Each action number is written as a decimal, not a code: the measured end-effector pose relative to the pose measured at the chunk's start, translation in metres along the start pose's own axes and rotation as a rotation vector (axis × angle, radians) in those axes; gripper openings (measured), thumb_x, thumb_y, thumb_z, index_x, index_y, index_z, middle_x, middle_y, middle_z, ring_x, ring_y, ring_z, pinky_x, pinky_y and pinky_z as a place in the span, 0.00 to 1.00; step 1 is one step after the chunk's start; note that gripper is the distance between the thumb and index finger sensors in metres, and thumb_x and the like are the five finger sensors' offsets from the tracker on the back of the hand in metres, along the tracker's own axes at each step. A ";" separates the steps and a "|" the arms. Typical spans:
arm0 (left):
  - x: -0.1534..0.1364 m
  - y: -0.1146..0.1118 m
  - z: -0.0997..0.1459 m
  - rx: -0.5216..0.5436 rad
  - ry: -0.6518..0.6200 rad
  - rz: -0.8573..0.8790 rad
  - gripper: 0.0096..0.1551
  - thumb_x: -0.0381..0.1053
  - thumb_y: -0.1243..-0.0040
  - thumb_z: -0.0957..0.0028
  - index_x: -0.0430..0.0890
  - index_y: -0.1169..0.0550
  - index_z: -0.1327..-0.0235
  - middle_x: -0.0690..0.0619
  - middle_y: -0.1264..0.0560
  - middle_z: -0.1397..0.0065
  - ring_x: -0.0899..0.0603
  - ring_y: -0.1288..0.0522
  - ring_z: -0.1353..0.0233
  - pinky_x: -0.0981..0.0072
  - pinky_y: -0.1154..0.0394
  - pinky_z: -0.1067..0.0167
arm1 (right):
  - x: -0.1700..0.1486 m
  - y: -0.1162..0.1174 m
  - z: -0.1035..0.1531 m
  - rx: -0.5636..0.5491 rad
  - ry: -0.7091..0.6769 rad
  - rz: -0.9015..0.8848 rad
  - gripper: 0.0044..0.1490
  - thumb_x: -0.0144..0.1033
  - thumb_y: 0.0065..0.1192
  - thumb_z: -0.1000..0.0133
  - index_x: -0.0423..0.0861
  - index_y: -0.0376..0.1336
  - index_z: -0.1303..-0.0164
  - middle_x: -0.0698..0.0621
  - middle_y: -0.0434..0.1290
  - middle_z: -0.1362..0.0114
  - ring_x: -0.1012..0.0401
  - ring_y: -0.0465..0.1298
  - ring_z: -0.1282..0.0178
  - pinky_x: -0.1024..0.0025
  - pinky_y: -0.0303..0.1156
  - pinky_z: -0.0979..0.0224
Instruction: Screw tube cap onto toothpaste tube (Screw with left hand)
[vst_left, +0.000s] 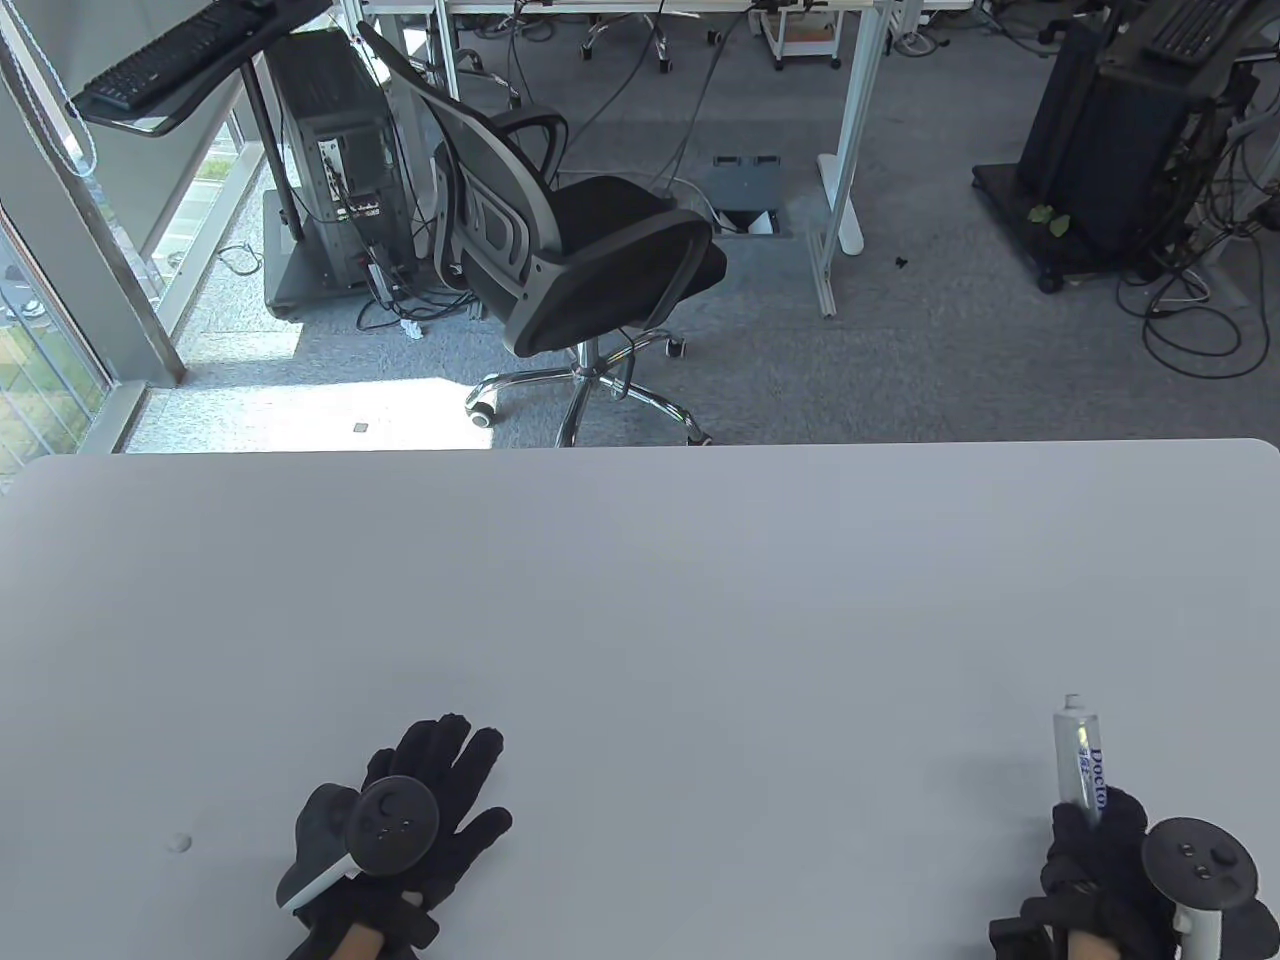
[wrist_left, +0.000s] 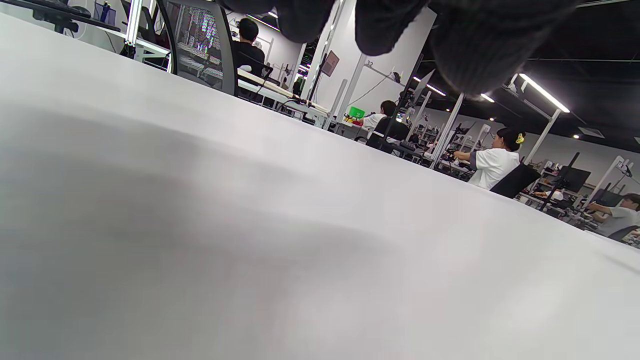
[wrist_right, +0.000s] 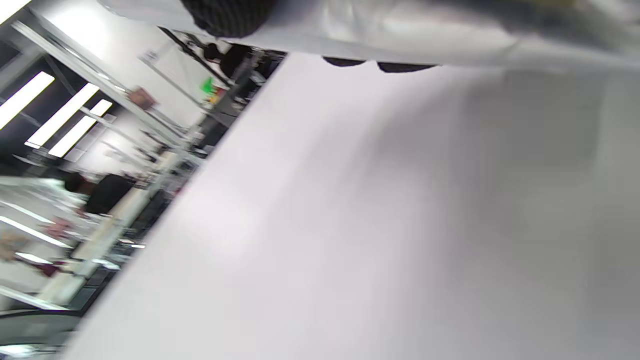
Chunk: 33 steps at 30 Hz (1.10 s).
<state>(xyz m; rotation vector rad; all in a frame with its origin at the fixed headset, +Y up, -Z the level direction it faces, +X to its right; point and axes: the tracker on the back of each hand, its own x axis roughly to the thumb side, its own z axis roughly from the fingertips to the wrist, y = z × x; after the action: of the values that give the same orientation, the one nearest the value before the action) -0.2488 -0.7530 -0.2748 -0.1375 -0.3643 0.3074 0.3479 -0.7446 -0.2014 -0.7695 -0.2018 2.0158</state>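
A silver toothpaste tube (vst_left: 1079, 755) with blue lettering lies at the table's near right, its bare nozzle pointing away from me. My right hand (vst_left: 1095, 850) grips its lower end. The tube also shows as a blurred silver band along the top of the right wrist view (wrist_right: 400, 30). A small white cap (vst_left: 179, 842) sits on the table at the near left. My left hand (vst_left: 440, 800) rests flat on the table to the right of the cap, fingers spread, holding nothing. Its fingertips (wrist_left: 385, 25) hang in at the top of the left wrist view.
The white table (vst_left: 640, 600) spans the view, with its far edge in mid frame. A black office chair (vst_left: 570, 250) stands on the floor beyond that edge.
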 end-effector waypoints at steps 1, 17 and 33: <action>0.000 0.000 0.000 -0.001 0.000 0.000 0.44 0.70 0.50 0.38 0.59 0.49 0.12 0.44 0.54 0.11 0.35 0.56 0.14 0.32 0.57 0.26 | 0.005 0.002 0.001 0.038 -0.057 -0.072 0.29 0.32 0.55 0.35 0.48 0.50 0.25 0.34 0.56 0.22 0.33 0.61 0.23 0.26 0.54 0.29; -0.024 0.076 0.022 0.077 0.059 -0.135 0.41 0.69 0.49 0.38 0.59 0.43 0.12 0.45 0.43 0.11 0.35 0.44 0.14 0.32 0.46 0.25 | 0.183 0.205 0.101 0.756 -0.587 -0.385 0.33 0.35 0.58 0.35 0.53 0.49 0.22 0.36 0.54 0.22 0.33 0.61 0.27 0.27 0.55 0.29; -0.190 0.070 0.090 -0.160 0.582 -0.286 0.39 0.61 0.38 0.41 0.60 0.36 0.16 0.48 0.30 0.19 0.39 0.27 0.23 0.35 0.38 0.27 | 0.160 0.271 0.128 0.833 -0.588 -0.051 0.32 0.33 0.59 0.36 0.51 0.51 0.23 0.35 0.59 0.25 0.33 0.62 0.28 0.27 0.55 0.30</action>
<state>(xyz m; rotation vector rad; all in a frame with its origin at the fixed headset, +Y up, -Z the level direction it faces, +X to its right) -0.4697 -0.7406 -0.2669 -0.3186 0.1709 -0.0520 0.0191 -0.7409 -0.2869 0.3486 0.2783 1.9731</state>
